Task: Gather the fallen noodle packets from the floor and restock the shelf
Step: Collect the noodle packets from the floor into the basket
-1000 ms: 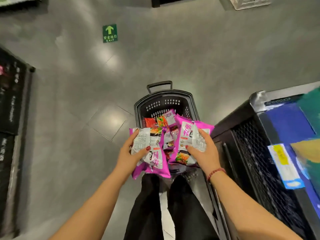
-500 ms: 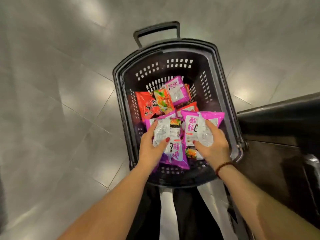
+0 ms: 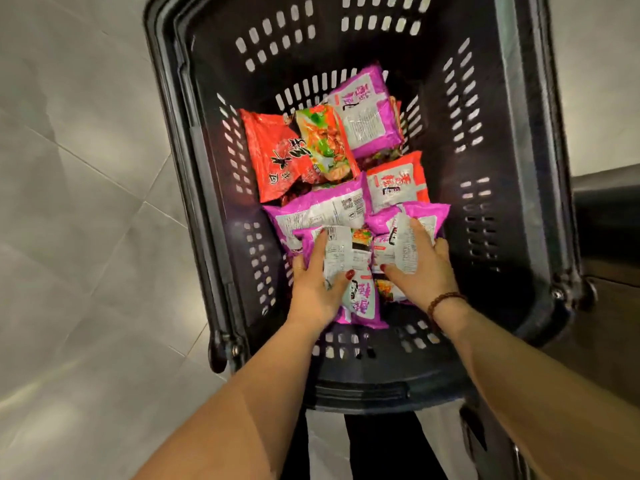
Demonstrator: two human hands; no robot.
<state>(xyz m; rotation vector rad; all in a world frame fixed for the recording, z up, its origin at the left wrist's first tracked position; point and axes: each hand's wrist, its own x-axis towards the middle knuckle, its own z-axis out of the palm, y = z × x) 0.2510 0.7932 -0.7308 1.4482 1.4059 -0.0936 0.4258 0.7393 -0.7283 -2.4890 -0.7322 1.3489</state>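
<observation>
A black slotted shopping basket [image 3: 512, 174] is seen from above, standing on a grey tiled floor [image 3: 86, 209]. At the 6 o'clock end of its inside, a purple noodle packet [image 3: 346, 252] is gripped by the left hand [image 3: 313, 289], with the thumb laid across the white back panel and the fingers curled round the packet's left edge. Just beside it, toward 3 o'clock, a second purple packet [image 3: 403, 249] is held by the right hand [image 3: 422, 271], pinched between the thumb and the fingers spread over its top; a beaded bracelet [image 3: 445, 301] is worn on that wrist. The two held packets touch each other and lie over others. A third purple packet [image 3: 318, 209] lies flat at the centre. An orange-red packet [image 3: 394, 183] is placed toward 2 o'clock, a red packet [image 3: 273, 157] at 10 o'clock, a green-and-orange packet [image 3: 323, 140] overlapping its right edge, and a fourth purple packet [image 3: 363, 112] at 12 o'clock by the far wall. A dark unit [image 3: 606, 209] is seen outside the basket at 3 o'clock.
</observation>
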